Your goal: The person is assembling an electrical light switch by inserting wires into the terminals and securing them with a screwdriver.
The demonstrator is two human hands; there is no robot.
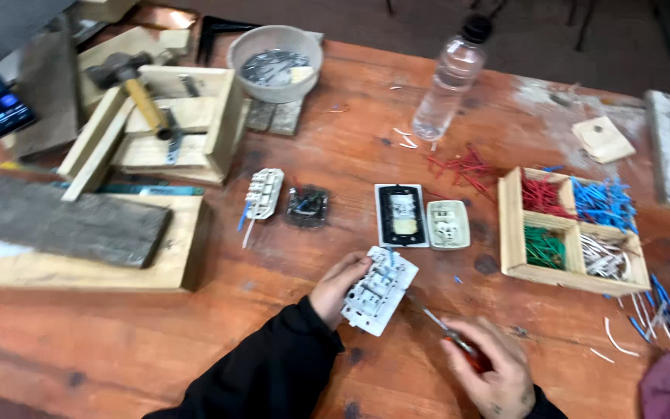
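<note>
Near the front edge of the wooden table (pixel 195 341), the left hand (pixel 336 287) grips a white switch block (pixel 380 289) by its side, tilted above the tabletop. The right hand (pixel 490 371) is closed around a red-handled screwdriver (pixel 450 337), tip pointing toward the block. Behind lie a faceplate (pixel 401 215) and a tray of sorted wires (pixel 573 228).
</note>
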